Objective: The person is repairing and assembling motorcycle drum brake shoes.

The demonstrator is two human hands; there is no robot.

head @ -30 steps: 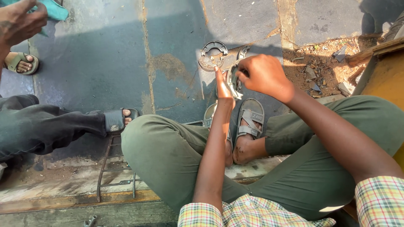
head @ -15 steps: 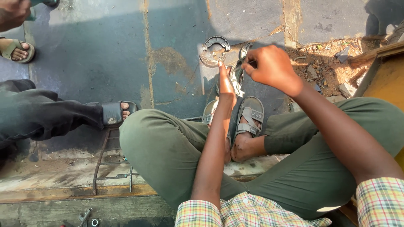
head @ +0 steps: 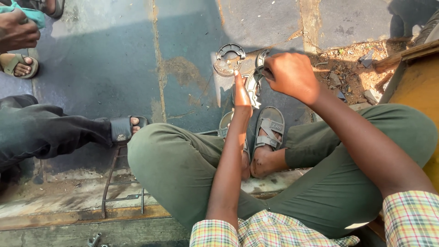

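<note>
A curved metal brake shoe (head: 253, 84) stands on edge on the stone floor (head: 105, 68), just ahead of the person's sandalled feet (head: 267, 132). The right hand (head: 292, 75) is curled tight around its upper end. The left hand (head: 241, 93) props its side, fingers straight and together. A second brake shoe (head: 230, 58) lies just beyond.

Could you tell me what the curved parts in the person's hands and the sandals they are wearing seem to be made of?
The curved part under the left hand and right hand looks like bare cast metal: dull grey, pale glints. The matching curved piece on the ground looks the same, with rusty staining. The sandals seem to be grey woven webbing on rubbery soles, though dusty.
</note>
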